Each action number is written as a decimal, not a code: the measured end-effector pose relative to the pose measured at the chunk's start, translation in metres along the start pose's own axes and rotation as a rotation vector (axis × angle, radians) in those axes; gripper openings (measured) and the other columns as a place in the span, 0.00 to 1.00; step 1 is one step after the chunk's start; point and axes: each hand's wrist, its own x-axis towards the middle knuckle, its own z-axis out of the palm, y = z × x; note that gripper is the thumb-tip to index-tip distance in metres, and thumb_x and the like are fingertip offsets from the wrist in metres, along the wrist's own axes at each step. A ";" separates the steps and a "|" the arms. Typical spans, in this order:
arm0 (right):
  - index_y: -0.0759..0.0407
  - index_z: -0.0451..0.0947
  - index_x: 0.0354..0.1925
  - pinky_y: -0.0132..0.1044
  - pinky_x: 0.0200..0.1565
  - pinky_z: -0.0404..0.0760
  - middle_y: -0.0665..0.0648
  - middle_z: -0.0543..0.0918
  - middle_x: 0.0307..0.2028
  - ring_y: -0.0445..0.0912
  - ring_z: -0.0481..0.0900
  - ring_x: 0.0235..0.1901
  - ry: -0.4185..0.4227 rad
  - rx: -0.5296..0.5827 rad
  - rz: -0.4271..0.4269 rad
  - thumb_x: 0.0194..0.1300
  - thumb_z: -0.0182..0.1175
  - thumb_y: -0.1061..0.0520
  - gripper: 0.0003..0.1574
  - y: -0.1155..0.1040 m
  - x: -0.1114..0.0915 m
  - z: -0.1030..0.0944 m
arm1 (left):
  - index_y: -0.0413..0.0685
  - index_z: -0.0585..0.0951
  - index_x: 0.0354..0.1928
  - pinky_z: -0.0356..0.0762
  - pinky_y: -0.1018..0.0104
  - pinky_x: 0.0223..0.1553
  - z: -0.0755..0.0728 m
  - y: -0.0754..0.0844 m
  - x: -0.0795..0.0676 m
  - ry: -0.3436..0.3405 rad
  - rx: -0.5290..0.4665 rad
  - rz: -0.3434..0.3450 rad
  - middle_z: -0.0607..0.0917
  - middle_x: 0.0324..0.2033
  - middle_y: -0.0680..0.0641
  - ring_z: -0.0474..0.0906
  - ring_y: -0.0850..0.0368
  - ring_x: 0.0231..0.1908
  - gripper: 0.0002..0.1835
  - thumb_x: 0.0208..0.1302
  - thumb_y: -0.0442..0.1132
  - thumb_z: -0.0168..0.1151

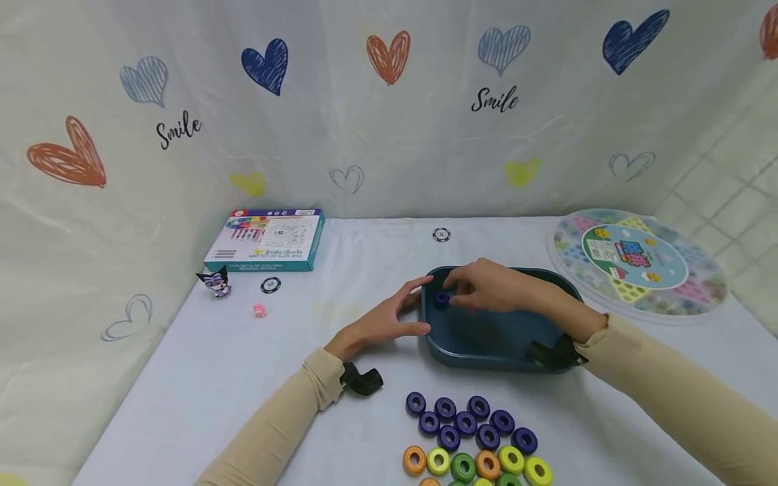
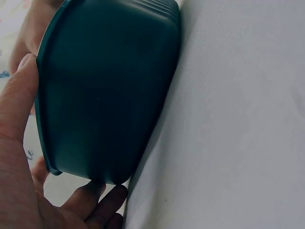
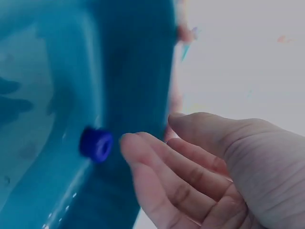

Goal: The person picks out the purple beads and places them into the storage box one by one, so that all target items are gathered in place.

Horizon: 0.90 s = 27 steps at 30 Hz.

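Note:
My left hand (image 1: 384, 319) spans the left end of a dark blue-green plastic basin (image 1: 480, 358). In the left wrist view its thumb lies on the basin's rim, and its other fingers bend round the far corner. My right hand (image 1: 489, 287) reaches down into the basin at its left end. Beside its fingertips is a dark purple ring bead (image 3: 96, 144), low against the basin wall. The right wrist view shows a gap between that bead and the right fingers, with nothing between thumb and fingers.
In front of the basin lie several purple ring beads (image 1: 466, 424), with orange, yellow and green ring beads (image 1: 463, 466) nearer me. A boxed toy set (image 1: 267, 239), a small figurine (image 1: 217, 283) and a pink trinket (image 1: 260, 310) are at left. A round printed package (image 1: 638, 260) lies at right.

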 end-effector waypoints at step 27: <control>0.50 0.80 0.38 0.31 0.23 0.67 0.38 0.72 0.20 0.32 0.66 0.18 -0.038 -0.131 -0.103 0.53 0.64 0.45 0.16 -0.070 -0.021 0.108 | 0.65 0.49 0.69 0.51 0.49 0.60 -0.002 0.024 -0.008 -0.006 0.001 0.048 0.58 0.66 0.51 0.54 0.62 0.63 0.45 0.51 0.62 0.60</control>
